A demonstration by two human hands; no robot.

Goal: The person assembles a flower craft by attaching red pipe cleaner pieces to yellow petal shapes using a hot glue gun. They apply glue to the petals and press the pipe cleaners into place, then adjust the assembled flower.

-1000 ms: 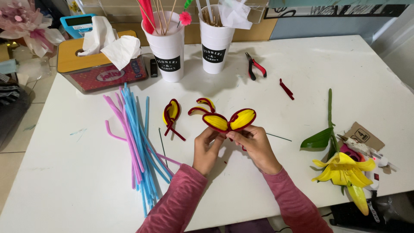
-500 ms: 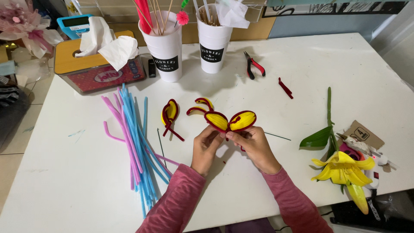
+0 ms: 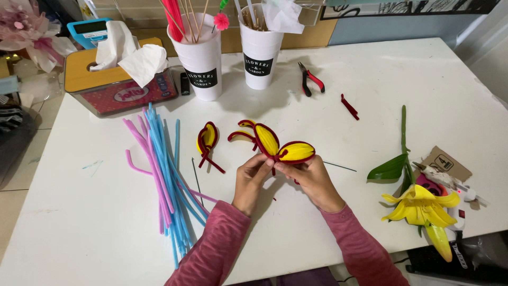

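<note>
- head view: the left hand (image 3: 250, 180) and right hand (image 3: 312, 180) meet over the white table (image 3: 381, 79), fingertips pinched tight on the base of a petal cluster (image 3: 278, 148).
- the petal cluster rises just above the pinch: two fuzzy yellow leaf shapes, each rimmed in dark red pipe cleaner, fanning up and outward from the fingers, with a third smaller loop curling away to the left.
- left of the cluster, apart from it, lies a single loose petal (image 3: 207, 140), same yellow fill and red rim, with two red stems.
- farther left of the cluster, a sheaf of blue and pink pipe cleaners (image 3: 164, 180), long, thin and fuzzy.
- beyond the cluster stand two white paper cups (image 3: 203, 58).
- well to the right of the cluster lies a yellow artificial lily (image 3: 420, 206) with a green stem.
</note>
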